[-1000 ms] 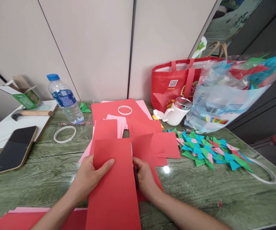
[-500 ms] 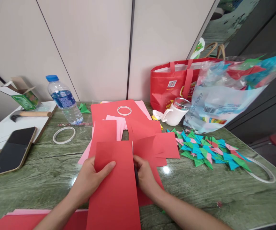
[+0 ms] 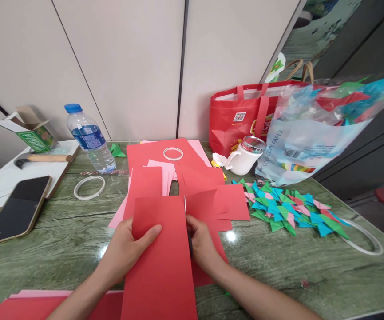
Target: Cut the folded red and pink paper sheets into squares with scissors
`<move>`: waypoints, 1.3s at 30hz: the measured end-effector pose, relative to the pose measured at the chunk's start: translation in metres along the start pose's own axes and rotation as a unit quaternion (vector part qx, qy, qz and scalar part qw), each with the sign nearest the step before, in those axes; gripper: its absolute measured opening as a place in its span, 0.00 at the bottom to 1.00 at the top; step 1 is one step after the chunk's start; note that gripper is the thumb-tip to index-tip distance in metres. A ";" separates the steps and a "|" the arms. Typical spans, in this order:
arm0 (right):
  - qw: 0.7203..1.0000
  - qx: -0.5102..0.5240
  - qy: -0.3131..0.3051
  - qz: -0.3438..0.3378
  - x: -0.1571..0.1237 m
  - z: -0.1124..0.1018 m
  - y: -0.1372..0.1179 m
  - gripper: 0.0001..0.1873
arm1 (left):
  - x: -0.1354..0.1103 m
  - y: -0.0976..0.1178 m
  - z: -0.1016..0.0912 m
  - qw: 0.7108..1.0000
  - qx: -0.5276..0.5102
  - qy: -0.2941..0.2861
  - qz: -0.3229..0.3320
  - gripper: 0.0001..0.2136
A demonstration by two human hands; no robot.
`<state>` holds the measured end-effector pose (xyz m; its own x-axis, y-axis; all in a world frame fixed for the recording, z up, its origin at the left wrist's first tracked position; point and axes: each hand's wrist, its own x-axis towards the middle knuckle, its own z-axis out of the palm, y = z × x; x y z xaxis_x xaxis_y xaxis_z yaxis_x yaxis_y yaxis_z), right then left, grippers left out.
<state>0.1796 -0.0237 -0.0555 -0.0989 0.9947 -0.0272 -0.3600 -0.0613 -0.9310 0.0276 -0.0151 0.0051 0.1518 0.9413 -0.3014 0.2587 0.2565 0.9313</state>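
Observation:
My left hand [image 3: 125,246] grips a long red sheet of paper [image 3: 160,266] by its left edge, thumb on top. Along the right edge of that sheet, my right hand [image 3: 202,244] is closed round dark-handled scissors [image 3: 189,242]. Most of the scissors is hidden by the hand and the paper; a sliver of blade shows above the fingers. Cut red paper pieces [image 3: 233,202] lie just beyond my right hand. Behind the held sheet are more red strips and a pile of pink paper pieces [image 3: 167,171].
Rolls of tape [image 3: 89,188] lie around. Left: a phone [image 3: 17,209], water bottle [image 3: 90,140], hammer [image 3: 45,158] and small box [image 3: 35,135]. Right: folded paper triangles [image 3: 285,206], a white mug [image 3: 245,158], a red bag [image 3: 231,111] and a plastic bag [image 3: 308,151]. Red sheets [image 3: 108,306] lie at the front left.
Hardly anything differs. The held red sheet has shifted very slightly to the right; both hands keep their grip.

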 end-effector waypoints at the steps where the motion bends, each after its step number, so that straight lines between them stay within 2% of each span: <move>1: 1.000 -0.001 -0.003 0.002 0.000 0.000 0.000 0.14 | 0.000 0.001 0.001 1.000 0.000 0.004 0.002 0.13; 4: 1.000 -0.004 -0.005 0.006 0.001 -0.001 0.001 0.15 | -0.001 0.002 0.002 1.000 0.002 0.026 0.009 0.12; 9: 1.000 -0.021 -0.007 -0.002 0.002 -0.002 0.000 0.16 | 0.000 0.002 0.000 0.999 0.032 0.002 0.011 0.12; 18: 1.000 -0.018 -0.006 0.001 0.002 -0.002 0.001 0.16 | 0.000 0.003 -0.002 0.999 0.045 -0.005 0.015 0.12; 25: 1.000 -0.026 0.008 0.010 0.000 0.001 -0.003 0.14 | -0.001 0.003 -0.001 1.000 0.030 0.003 0.003 0.12; 33: 0.999 -0.036 0.016 0.035 0.003 -0.003 0.006 0.12 | -0.001 0.003 -0.001 1.000 0.017 0.004 0.006 0.12; 37: 0.998 -0.040 0.014 0.047 0.003 -0.005 0.004 0.15 | 0.001 0.003 -0.001 1.000 0.002 0.024 0.000 0.13; 39: 0.998 -0.051 0.012 0.039 0.001 -0.005 -0.001 0.15 | 0.005 -0.001 -0.005 0.998 -0.006 0.058 -0.005 0.15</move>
<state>0.1843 -0.0220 -0.0567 -0.1009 0.9891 -0.1074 -0.2562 -0.1301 -0.9578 0.0238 -0.0098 0.0040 0.0378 0.9574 -0.2864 0.2483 0.2686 0.9307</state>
